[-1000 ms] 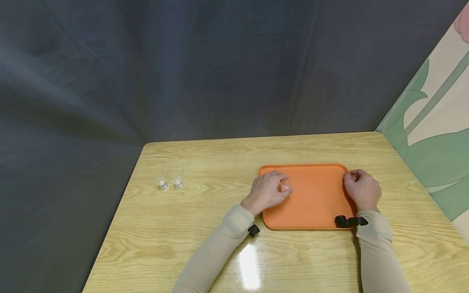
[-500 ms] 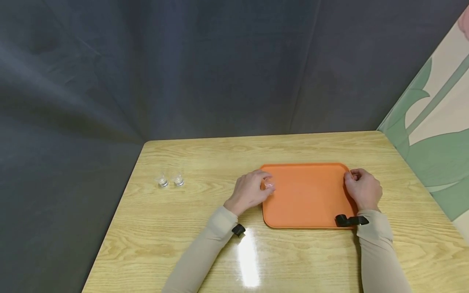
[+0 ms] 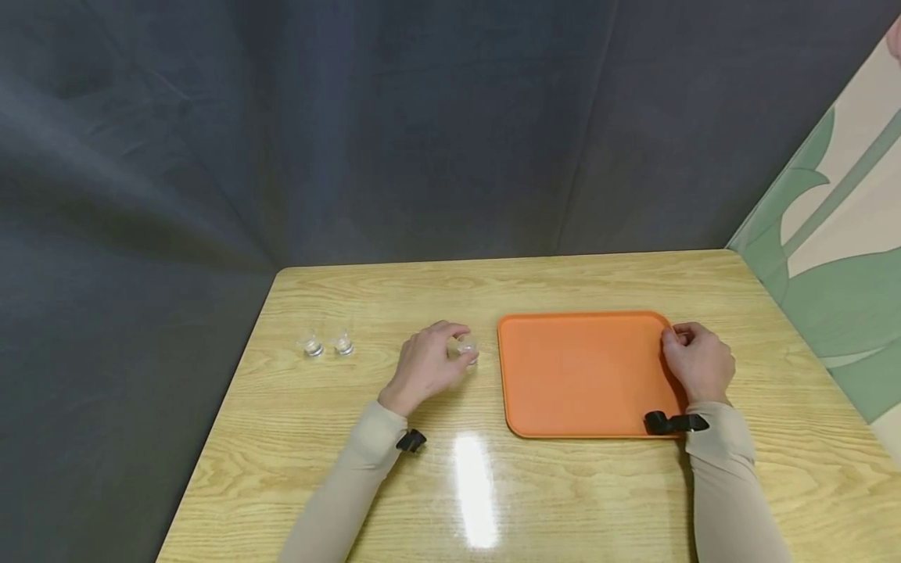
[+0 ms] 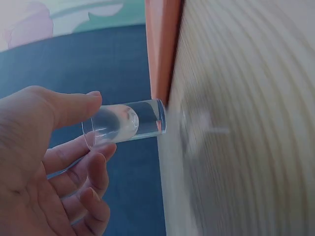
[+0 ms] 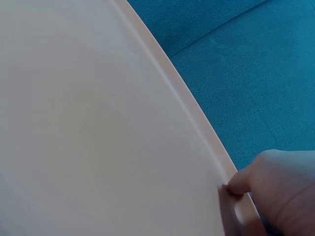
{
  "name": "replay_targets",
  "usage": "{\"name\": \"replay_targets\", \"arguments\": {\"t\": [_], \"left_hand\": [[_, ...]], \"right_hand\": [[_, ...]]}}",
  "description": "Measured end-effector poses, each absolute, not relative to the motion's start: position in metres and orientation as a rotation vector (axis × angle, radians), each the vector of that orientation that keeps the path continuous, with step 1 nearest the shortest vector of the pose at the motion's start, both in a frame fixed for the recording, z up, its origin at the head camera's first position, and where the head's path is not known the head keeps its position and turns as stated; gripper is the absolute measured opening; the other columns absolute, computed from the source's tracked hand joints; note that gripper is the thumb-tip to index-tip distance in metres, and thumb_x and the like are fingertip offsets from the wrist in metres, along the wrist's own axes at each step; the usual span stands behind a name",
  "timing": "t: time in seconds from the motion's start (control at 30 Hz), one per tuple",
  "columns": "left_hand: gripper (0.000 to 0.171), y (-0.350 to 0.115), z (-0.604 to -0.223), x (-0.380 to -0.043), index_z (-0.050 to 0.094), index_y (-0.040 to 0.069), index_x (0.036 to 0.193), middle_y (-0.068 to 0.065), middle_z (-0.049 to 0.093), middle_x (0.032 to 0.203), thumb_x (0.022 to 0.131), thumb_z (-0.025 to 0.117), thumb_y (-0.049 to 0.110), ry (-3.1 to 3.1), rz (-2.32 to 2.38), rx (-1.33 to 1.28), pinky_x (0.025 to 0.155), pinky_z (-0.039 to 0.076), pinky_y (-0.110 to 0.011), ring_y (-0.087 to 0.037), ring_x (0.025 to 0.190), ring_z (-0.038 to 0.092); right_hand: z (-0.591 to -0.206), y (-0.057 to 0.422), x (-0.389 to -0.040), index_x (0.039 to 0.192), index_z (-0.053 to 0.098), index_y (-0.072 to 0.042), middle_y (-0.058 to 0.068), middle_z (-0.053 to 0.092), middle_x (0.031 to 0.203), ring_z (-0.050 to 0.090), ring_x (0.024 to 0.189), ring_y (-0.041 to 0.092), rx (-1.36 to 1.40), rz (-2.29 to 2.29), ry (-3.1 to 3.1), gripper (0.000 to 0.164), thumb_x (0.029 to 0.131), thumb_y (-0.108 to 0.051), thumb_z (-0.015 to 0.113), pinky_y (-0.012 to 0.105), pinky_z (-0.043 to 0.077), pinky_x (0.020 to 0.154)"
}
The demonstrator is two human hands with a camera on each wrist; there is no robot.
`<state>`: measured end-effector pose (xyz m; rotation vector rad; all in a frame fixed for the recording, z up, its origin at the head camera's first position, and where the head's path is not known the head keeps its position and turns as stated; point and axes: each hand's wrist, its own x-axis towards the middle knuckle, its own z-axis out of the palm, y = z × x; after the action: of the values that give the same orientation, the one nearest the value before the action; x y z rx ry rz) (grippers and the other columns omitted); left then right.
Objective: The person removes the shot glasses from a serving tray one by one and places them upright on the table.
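A small clear shot glass [image 4: 129,122] with a thick base is pinched upright between the thumb and fingers of my left hand [image 3: 425,366]. In the left wrist view its base is close over the wooden table [image 4: 236,147], left of the orange tray [image 3: 584,375]. My right hand [image 3: 698,364] grips the tray's right rim; in the right wrist view the thumb [image 5: 240,183] lies over the inner edge, and the fingers underneath are hidden. Nothing stands on the tray.
Two more shot glasses, a left one [image 3: 313,345] and a right one [image 3: 343,343], stand side by side at the table's back left. A dark curtain [image 3: 422,133] hangs behind, and a floral-patterned wall [image 3: 845,258] rises at the right.
My left hand has carried the shot glass leftward from over the tray to over the bare table. My right hand and the tray have stayed in place.
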<state>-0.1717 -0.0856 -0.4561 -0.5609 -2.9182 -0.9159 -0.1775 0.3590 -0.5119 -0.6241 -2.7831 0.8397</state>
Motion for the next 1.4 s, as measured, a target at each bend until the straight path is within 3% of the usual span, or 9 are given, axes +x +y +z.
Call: {"name": "replay_targets", "arguments": {"t": [0.13,0.4,0.63,1.4], "left_hand": [[0.044,-0.112,-0.46,-0.172,0.073,0.015,0.137,-0.004,0.074,0.133,0.099,0.077,0.037,-2.916,-0.905,-0.478,0.061,0.046,-0.033,-0.011,0.061,0.052],[0.046,-0.16,-0.466,-0.171,0.073,0.014,0.137,-0.005,0.073,0.133,0.098,0.078,0.037,-2.912,-0.898,-0.315,0.065,0.048,-0.035,-0.011,0.064,0.055],[0.048,-0.196,-0.467,-0.167,0.072,0.012,0.137,-0.008,0.074,0.131,0.098,0.078,0.039,-2.887,-0.918,-0.221,0.053,0.042,-0.031,-0.011,0.054,0.053],[0.047,-0.256,-0.466,-0.168,0.07,0.009,0.138,-0.014,0.074,0.125,0.099,0.076,0.035,-2.865,-0.769,-0.057,0.054,0.045,-0.032,-0.017,0.069,0.066]], "right_hand": [[-0.515,0.36,-0.178,0.123,0.07,0.002,0.023,0.071,0.101,0.064,0.092,0.043,-0.63,0.839,-2.784,0.048,0.106,-0.038,0.05,0.04,0.038,0.07],[-0.515,0.36,-0.178,0.123,0.07,0.003,0.022,0.071,0.1,0.064,0.091,0.041,-0.629,0.843,-2.783,0.048,0.106,-0.038,0.05,0.04,0.037,0.069],[-0.513,0.359,-0.179,0.124,0.07,0.002,0.022,0.071,0.103,0.064,0.092,0.041,-0.626,0.838,-2.782,0.048,0.106,-0.038,0.05,0.04,0.037,0.07],[-0.51,0.356,-0.177,0.123,0.07,0.002,0.022,0.071,0.1,0.064,0.091,0.04,-0.642,0.841,-2.778,0.048,0.107,-0.037,0.05,0.04,0.036,0.07]]}}
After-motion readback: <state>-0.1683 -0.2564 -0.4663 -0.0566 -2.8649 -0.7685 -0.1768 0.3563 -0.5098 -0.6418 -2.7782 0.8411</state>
